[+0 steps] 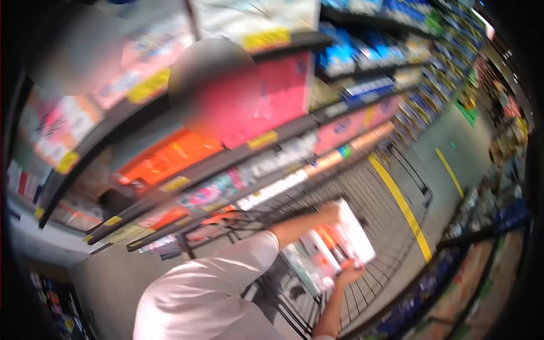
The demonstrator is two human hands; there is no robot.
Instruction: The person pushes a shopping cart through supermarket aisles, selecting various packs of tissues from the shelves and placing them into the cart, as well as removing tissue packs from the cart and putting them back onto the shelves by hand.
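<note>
A white printed box with orange and dark markings is held between my two hands, tilted, over a wire shopping cart. My left hand grips its upper edge, the arm stretched out from a white sleeve. On the opposite edge, my right hand is closed around the box's lower corner. Motion blur hides the print, so I cannot tell what the box contains. Part of the cart's basket is covered by the box and my arms.
Store shelves with pink, orange and white packages and yellow price tags run along the left. More stocked shelving stands at the lower right. A yellow stripe marks the grey aisle floor beyond the cart.
</note>
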